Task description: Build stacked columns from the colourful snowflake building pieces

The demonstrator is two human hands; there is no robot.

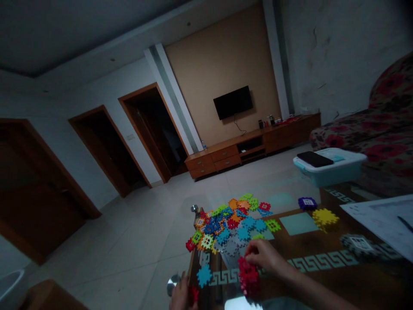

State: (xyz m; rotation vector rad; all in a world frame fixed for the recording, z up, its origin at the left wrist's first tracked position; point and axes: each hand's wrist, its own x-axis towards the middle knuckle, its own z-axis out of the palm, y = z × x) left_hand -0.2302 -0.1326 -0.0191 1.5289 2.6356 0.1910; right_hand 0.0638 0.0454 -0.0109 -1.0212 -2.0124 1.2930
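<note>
A heap of colourful interlocking plastic tiles (pixel 230 224) lies on the left part of a glass-topped table (pixel 322 258). My right hand (pixel 264 255) is closed on a stack of red tiles (pixel 248 275) near the table's front edge. My left hand (pixel 181 296) sits at the bottom edge of view by the table's left corner, holding a small red tile (pixel 194 294). A single blue tile (pixel 204 275) lies between the two hands. Yellow tiles (pixel 324 217), a purple tile (pixel 307 203) and a grey one (pixel 359 244) lie apart to the right.
A white-lidded plastic box (pixel 329 168) with a dark phone (pixel 314 159) on it stands at the far right of the table. White paper (pixel 383 221) lies at the right edge. A floral sofa (pixel 380 137) is beyond. Tiled floor, doors and a TV cabinet (pixel 251 146) lie ahead.
</note>
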